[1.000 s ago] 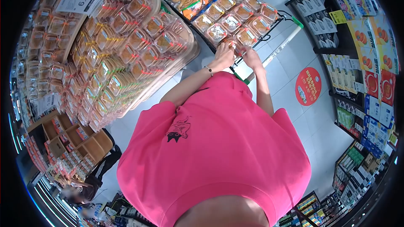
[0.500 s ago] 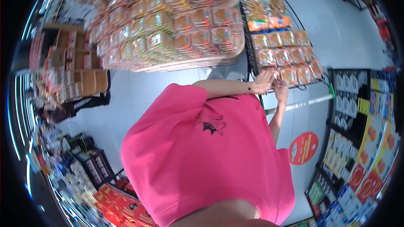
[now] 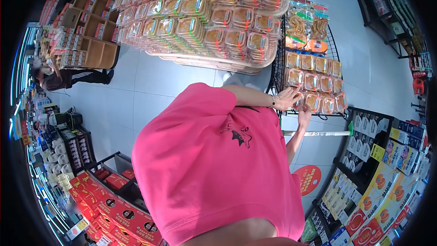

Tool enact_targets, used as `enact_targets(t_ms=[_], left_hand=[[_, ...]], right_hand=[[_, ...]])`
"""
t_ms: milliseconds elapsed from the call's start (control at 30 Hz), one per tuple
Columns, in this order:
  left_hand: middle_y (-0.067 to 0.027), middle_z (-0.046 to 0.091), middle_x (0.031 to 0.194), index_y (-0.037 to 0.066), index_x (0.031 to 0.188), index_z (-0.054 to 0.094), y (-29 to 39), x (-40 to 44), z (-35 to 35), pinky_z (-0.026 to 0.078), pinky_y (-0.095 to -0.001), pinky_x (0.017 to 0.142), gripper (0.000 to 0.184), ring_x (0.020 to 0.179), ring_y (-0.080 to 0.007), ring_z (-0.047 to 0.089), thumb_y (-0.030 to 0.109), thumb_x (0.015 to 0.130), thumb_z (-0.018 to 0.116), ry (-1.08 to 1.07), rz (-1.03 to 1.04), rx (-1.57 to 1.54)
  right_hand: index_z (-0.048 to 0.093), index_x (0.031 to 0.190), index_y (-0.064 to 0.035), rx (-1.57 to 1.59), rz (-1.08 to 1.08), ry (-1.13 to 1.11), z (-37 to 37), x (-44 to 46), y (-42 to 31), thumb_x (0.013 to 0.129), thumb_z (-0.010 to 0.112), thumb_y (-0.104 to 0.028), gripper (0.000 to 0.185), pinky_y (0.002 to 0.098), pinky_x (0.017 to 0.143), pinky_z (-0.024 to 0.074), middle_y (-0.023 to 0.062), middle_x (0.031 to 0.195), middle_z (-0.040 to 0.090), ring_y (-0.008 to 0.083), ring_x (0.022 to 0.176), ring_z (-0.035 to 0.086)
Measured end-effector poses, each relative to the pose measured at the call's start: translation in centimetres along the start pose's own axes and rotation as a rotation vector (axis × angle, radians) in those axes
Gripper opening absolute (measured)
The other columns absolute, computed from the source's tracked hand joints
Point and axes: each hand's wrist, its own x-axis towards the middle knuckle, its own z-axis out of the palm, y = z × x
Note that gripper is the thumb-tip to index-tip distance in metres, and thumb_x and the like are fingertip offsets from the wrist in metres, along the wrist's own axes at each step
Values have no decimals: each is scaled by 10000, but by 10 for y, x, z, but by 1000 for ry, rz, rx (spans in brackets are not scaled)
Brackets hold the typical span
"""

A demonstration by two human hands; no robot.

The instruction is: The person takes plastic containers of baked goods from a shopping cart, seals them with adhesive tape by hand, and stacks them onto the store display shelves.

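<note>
I'm only partly seeing a clear plastic food pack (image 3: pixel 299 102), near-left in the shopping cart (image 3: pixel 277 70), beneath the left hand (image 3: pixel 286 99), its fingers spread; whether the right hand (image 3: pixel 304 115), resting alongside, is pinching, I can't tell

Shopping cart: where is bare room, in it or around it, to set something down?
Bare floor shows between the display stand and pink shirt, and right of the cart. Clear boxes and snack bags crowd it; the left hand and right hand occupy its near-left corner.
</note>
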Motion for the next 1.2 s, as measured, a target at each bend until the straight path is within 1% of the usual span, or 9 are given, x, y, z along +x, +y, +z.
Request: enact_targets(t_ms=[100, 167, 267, 567, 633, 700, 900, 933, 1200], left_hand=[[-387, 231, 1394, -6, 1385, 314, -4, 3, -12, 377, -399, 874, 922, 1029, -356, 475, 276, 619, 744, -141, 33, -25], [-310, 416, 1233, -68, 1297, 385, -7, 5, -18, 384, -409, 877, 867, 1029, -361, 484, 267, 581, 741, -81, 41, -107], [-225, 511, 1058, -100, 1195, 458, -7, 10, -23, 389, -406, 871, 778, 1027, -331, 504, 319, 594, 722, -76, 10, -177], [-149, 466, 1233, 63, 1228, 480, -17, -18, -101, 295, -403, 964, 704, 1182, -294, 428, 268, 606, 739, -32, -80, -539], [-134, 464, 1249, 83, 1207, 492, -25, -33, -118, 294, -400, 957, 671, 1198, -284, 417, 264, 610, 740, -46, -80, -527], [-130, 462, 1259, 86, 1207, 497, -34, -44, -123, 297, -407, 956, 665, 1200, -285, 417, 271, 615, 739, -137, -99, -540], [-144, 488, 1256, 87, 1228, 491, -56, -91, -132, 300, -432, 1001, 652, 1214, -300, 433, 256, 638, 712, -94, -219, -563], [-146, 482, 1258, 79, 1236, 483, -61, -97, -131, 316, -439, 997, 661, 1206, -307, 438, 261, 643, 712, -109, -268, -556], [-173, 458, 1240, 61, 1236, 450, -88, -124, -152, 354, -440, 990, 693, 1167, -354, 449, 282, 647, 741, -136, -488, -566]], right_hand=[[538, 1181, 68, -18, -8, -2, 6, 6, 17, 807, 631, -240, 493, 337, 890, 445, 199, 1037, 648, 268, 994, 612], [540, 1168, 80, -4, -32, 8, 5, 8, 24, 811, 632, -215, 472, 332, 889, 445, 188, 1033, 646, 254, 982, 610], [561, 1147, 60, 124, -92, -1, 0, 8, 26, 800, 653, -170, 426, 335, 858, 458, 169, 1001, 654, 238, 948, 621], [409, 1361, 8, 209, -146, -182, -36, -8, -29, 843, 654, -105, 585, 276, 784, 480, 168, 1086, 614, 167, 877, 611], [400, 1364, 4, 483, 6, -470, -42, -29, -71, 832, 676, -143, 617, 298, 842, 472, 179, 1202, 565, 208, 1016, 583], [352, 1400, -13, 588, -60, -544, -30, -29, -76, 820, 672, -60, 663, 271, 831, 479, 163, 1199, 567, 170, 994, 586], [488, 1308, 1, 440, -124, -822, 23, -23, -84, 787, 679, 19, 556, 237, 761, 472, 76, 972, 654, 102, 849, 589], [545, 1261, -4, 246, -164, -759, 27, -25, -96, 788, 671, 17, 490, 225, 689, 466, 75, 850, 676, 81, 759, 584], [599, 1224, -60, 172, -223, -717, 85, -17, -123, 784, 690, -43, 450, 218, 637, 456, 41, 769, 682, 51, 698, 576]])
